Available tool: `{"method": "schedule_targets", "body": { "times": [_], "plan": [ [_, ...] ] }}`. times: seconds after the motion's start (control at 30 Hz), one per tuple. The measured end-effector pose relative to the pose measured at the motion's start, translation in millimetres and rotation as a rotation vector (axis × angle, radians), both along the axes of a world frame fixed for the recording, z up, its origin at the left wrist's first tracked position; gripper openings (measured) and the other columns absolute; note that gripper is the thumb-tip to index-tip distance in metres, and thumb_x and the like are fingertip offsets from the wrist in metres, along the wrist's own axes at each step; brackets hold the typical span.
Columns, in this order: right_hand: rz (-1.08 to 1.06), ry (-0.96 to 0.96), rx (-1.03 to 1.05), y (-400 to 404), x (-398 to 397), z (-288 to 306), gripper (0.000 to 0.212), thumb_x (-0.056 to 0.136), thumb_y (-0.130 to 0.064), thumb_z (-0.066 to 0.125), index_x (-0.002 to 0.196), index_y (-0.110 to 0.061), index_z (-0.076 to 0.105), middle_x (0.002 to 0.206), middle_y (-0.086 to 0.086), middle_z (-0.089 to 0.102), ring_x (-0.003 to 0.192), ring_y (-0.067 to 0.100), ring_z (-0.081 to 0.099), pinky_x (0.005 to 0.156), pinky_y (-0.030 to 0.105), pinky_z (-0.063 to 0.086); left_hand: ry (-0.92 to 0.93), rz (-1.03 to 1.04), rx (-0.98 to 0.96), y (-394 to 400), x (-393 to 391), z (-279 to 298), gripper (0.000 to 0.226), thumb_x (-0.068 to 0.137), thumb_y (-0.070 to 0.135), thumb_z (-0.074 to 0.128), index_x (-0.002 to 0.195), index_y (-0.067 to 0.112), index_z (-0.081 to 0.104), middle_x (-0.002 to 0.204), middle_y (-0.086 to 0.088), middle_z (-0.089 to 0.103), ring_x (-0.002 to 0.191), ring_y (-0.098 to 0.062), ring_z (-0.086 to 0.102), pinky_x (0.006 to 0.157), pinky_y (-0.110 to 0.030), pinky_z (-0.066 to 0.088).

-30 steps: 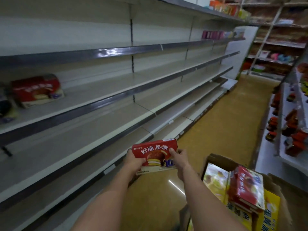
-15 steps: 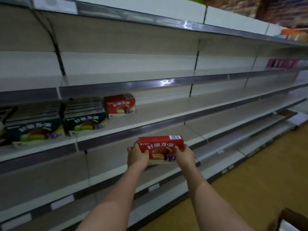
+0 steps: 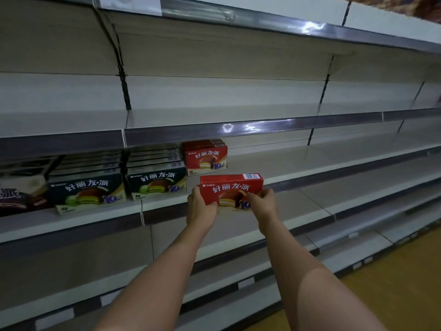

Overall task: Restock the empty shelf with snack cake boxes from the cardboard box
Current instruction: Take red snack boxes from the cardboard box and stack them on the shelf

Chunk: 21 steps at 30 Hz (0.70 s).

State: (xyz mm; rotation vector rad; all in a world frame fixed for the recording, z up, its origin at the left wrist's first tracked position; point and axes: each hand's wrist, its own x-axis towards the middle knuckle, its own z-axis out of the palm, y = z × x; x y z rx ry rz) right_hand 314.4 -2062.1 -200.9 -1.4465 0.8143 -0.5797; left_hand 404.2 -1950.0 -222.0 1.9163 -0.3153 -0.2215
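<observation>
A: What is being held right now?

B: A red snack cake box (image 3: 231,191) is being gripped at both ends: the left hand (image 3: 200,206) is wrapped round its left end, the right hand (image 3: 262,203) is pinching its right end. Front face is being kept toward the aisle, upright.

A: And where is it being held, relative to the shelf?

B: At the front edge of the shelf (image 3: 298,163), just right of the green boxes (image 3: 156,185) and in front of the red row (image 3: 206,156) already standing further back. Whether its base is touching the shelf yet cannot be told; the lower edge is being covered by the hands.

A: Step in hand?

B: Judged as placement: the box is being lined up in front of the red row.

A: How is it being done well?

B: The base should be set flat, then slid straight back until the row is met, the front face being kept square to the shelf edge and the left end snug beside the green boxes. The thumbs should be cleared off the face only once the box is being carried by the shelf.

A: Cardboard box?

B: Not being shown here. Most of the shelf to the right is being left unfilled, so plenty of restocking is judged to remain.
</observation>
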Motion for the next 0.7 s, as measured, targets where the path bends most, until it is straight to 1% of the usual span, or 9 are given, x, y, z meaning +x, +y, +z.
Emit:
{"method": "schedule_targets", "body": {
  "times": [0.07,0.17,0.23,0.33,0.37,0.43,0.5,0.57,0.7],
  "plan": [
    [0.021,-0.020,-0.013,-8.0,14.8,1.5,0.036,0.087,-0.023,0.067,0.114,-0.017,0.044,0.114,0.003,0.059,0.105,0.020,0.059,0.097,0.040,0.046,0.009,-0.005,-0.010,-6.2,14.3,-2.2,0.066,0.088,0.014,0.059,0.144,0.031,0.027,0.136,-0.002,0.044,0.121,-0.023,0.048,0.098,-0.043,0.045],
    [0.058,-0.008,-0.037,-22.0,36.3,7.1,0.040,0.088,-0.022,0.065,0.121,-0.015,0.045,0.113,0.003,0.058,0.107,0.021,0.058,0.095,0.039,0.046,0.022,-0.012,-0.050,-16.5,33.4,-1.7,0.066,0.089,0.012,0.057,0.143,0.036,0.028,0.133,0.000,0.047,0.120,-0.023,0.049,0.096,-0.042,0.045],
    [0.093,0.023,-0.061,-34.9,53.6,10.4,0.042,0.088,-0.022,0.066,0.123,-0.013,0.046,0.113,0.004,0.058,0.108,0.023,0.058,0.096,0.040,0.046,0.004,0.016,-0.064,-25.6,46.8,1.2,0.065,0.088,0.010,0.057,0.141,0.037,0.030,0.132,0.001,0.048,0.120,-0.024,0.048,0.098,-0.043,0.043],
    [0.135,0.046,-0.093,-54.0,77.7,13.6,0.042,0.087,-0.021,0.067,0.122,-0.012,0.046,0.118,0.008,0.058,0.109,0.025,0.057,0.099,0.042,0.045,-0.013,0.065,-0.074,-42.6,67.2,2.3,0.068,0.085,0.012,0.059,0.142,0.036,0.030,0.136,-0.001,0.048,0.122,-0.025,0.047,0.103,-0.048,0.041],
    [0.148,0.046,-0.105,-61.2,85.2,13.8,0.041,0.087,-0.019,0.066,0.122,-0.011,0.047,0.118,0.009,0.058,0.109,0.025,0.056,0.099,0.041,0.044,0.000,0.076,-0.079,-49.8,74.0,1.2,0.069,0.085,0.013,0.059,0.142,0.036,0.029,0.137,-0.002,0.047,0.123,-0.025,0.047,0.104,-0.049,0.040],
    [0.173,0.045,-0.129,-73.5,97.3,13.6,0.040,0.089,-0.016,0.064,0.125,-0.008,0.047,0.116,0.010,0.058,0.106,0.023,0.055,0.095,0.036,0.042,0.038,0.108,-0.079,-62.5,85.7,-2.3,0.070,0.085,0.014,0.061,0.143,0.035,0.028,0.134,-0.002,0.047,0.123,-0.026,0.046,0.105,-0.049,0.040],
    [0.198,0.050,-0.146,-83.5,108.3,10.9,0.043,0.088,-0.015,0.064,0.127,-0.007,0.047,0.121,0.012,0.058,0.109,0.025,0.055,0.093,0.034,0.042,0.049,0.142,-0.099,-71.9,96.0,-7.9,0.072,0.082,0.014,0.064,0.141,0.036,0.029,0.132,-0.002,0.048,0.123,-0.026,0.047,0.104,-0.050,0.040],
    [0.238,0.068,-0.149,-92.3,119.7,5.9,0.045,0.087,-0.020,0.067,0.126,-0.008,0.048,0.125,0.012,0.058,0.114,0.027,0.055,0.095,0.035,0.042,0.052,0.186,-0.119,-80.6,104.3,-14.9,0.068,0.082,0.017,0.064,0.139,0.036,0.032,0.130,-0.003,0.050,0.121,-0.026,0.048,0.103,-0.051,0.041],
    [0.298,0.066,-0.110,-99.2,140.3,-2.2,0.047,0.084,-0.024,0.071,0.124,-0.009,0.050,0.126,0.012,0.059,0.117,0.028,0.056,0.104,0.039,0.042,0.061,0.249,-0.110,-88.8,120.4,-24.0,0.061,0.082,0.018,0.062,0.137,0.028,0.037,0.124,-0.004,0.057,0.113,-0.026,0.054,0.098,-0.047,0.045]
  ]
}}
